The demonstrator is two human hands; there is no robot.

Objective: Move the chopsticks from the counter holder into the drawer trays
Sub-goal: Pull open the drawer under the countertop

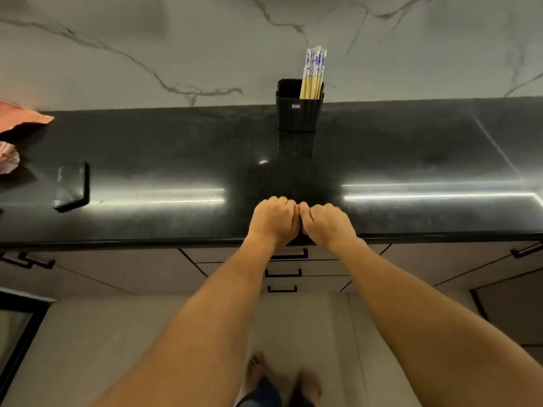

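Observation:
A bundle of chopsticks (313, 74), yellow with blue-and-white patterned tops, stands upright in the right half of a black ribbed holder (298, 113) at the back of the black counter (176, 148). My left hand (273, 221) and my right hand (327, 224) rest side by side as closed fists near the counter's front edge, thumbs touching, well in front of the holder. Neither hand holds anything. Below the counter is a stack of closed drawers; the top drawer handle (291, 255) shows just under my hands.
A small black box (72, 186) lies on the counter at the left. Pink cloth-like items (17, 118) sit at the far left edge. A marble wall rises behind the counter. Closed cabinet doors flank the drawers, and my bare feet stand on the tiled floor.

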